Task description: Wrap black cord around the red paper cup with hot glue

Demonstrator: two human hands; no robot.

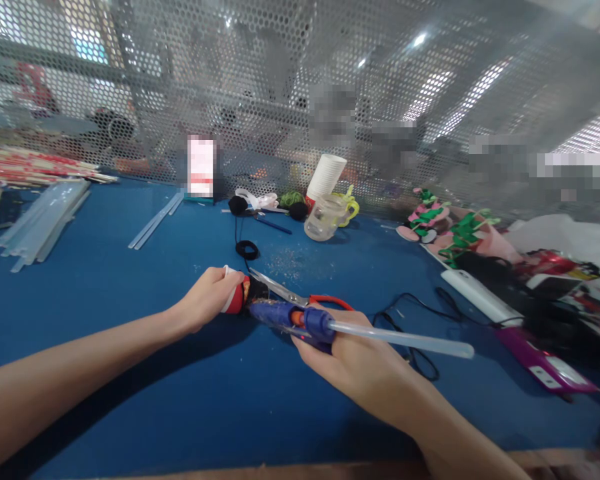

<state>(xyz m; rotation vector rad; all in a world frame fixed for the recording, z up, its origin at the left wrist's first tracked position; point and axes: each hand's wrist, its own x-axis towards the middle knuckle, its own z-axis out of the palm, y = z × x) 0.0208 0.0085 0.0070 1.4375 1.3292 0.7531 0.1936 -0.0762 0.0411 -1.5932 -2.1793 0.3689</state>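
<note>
My right hand (345, 357) is closed around a blue glue gun (285, 315), and a clear glue stick (405, 339) juts out of the gun's back to the right. The gun's nozzle points left at a small red, white and black toy piece (239, 295). My left hand (209, 297) is wrapped round that piece, holding it just above the blue table (130, 300). Scissors with red handles (300, 295) lie on the table right behind the gun.
Clear glue sticks (40, 223) lie in a pile at the left and two more (155, 220) near the middle. A plastic mug (327, 217), a white cup stack (326, 177), black pompoms and cord, ribboned craft pieces (445, 230) and a purple tool (545, 363) lie around. A perforated metal screen (300, 87) closes the back.
</note>
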